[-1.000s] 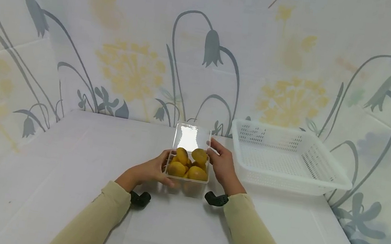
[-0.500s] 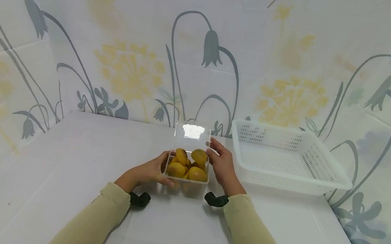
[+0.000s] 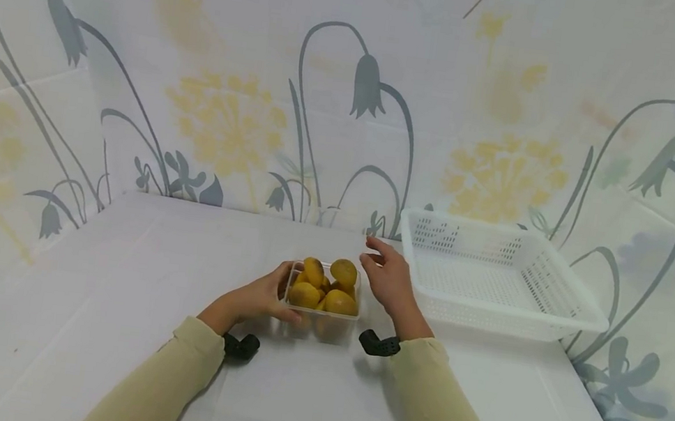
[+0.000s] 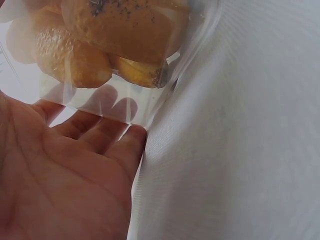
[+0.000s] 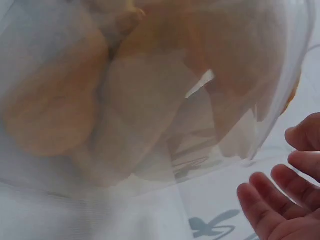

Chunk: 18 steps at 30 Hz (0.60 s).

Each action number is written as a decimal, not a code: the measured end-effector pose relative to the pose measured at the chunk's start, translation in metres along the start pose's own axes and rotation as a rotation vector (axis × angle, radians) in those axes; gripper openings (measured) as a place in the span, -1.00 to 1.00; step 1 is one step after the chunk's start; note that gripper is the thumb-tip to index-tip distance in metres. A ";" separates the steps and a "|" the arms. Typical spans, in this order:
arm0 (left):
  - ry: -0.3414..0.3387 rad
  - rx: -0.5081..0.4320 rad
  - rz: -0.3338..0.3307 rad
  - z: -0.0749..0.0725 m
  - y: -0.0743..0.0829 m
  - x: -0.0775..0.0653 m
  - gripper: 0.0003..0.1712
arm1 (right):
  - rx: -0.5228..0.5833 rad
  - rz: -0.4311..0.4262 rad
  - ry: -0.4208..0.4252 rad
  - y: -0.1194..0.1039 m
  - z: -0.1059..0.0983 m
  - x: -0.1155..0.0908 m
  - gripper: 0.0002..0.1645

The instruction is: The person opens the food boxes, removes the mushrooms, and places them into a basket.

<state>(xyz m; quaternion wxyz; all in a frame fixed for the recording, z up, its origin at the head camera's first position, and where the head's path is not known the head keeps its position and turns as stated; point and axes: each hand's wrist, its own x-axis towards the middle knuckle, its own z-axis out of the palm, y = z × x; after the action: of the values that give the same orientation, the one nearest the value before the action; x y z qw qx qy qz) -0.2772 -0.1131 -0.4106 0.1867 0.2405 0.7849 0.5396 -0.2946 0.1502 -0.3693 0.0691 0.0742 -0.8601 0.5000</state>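
Note:
A clear plastic box [image 3: 321, 312] filled with yellow-orange fruits [image 3: 340, 302] stands on the white table. My left hand [image 3: 257, 295] grips its left side, thumb at the near corner and fingers along the side wall. In the left wrist view, those fingertips [image 4: 134, 137] touch the wall low down, under speckled fruits [image 4: 75, 57]. To the right of the box my right hand [image 3: 388, 280] is raised, holding nothing, its fingers loosely bent and apart from the box. The right wrist view shows the same gap beside the clear wall [image 5: 250, 145]. The box's transparent lid is hard to make out.
A white perforated plastic basket [image 3: 504, 315] stands at the back right, close to my right hand. Behind the table [image 3: 301, 403] hangs a flower-patterned cloth [image 3: 238, 37]. Both wrists wear black devices [image 3: 241, 346].
My right hand has let go of the lid's right edge and moved slightly right. The lid's bright reflection behind the box is gone. My left hand and the box stay in place.

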 end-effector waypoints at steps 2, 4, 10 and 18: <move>0.005 0.004 0.001 0.001 0.000 0.000 0.24 | -0.036 -0.028 0.012 -0.003 -0.002 -0.002 -0.45; 0.009 0.009 0.000 0.001 0.000 0.000 0.23 | -0.054 -0.053 0.024 -0.005 -0.005 -0.003 -0.45; 0.012 0.015 -0.001 0.002 0.001 0.000 0.18 | -0.078 -0.085 0.021 -0.011 -0.010 -0.004 -0.49; 0.014 0.015 0.020 0.000 -0.002 0.001 0.21 | -0.098 -0.123 -0.060 -0.020 -0.012 -0.008 -0.50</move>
<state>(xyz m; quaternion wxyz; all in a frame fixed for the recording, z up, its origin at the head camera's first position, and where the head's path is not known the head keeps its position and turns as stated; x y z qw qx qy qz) -0.2778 -0.1132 -0.4124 0.1739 0.2459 0.7878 0.5373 -0.2819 0.1510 -0.3478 0.0771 0.1383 -0.8790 0.4498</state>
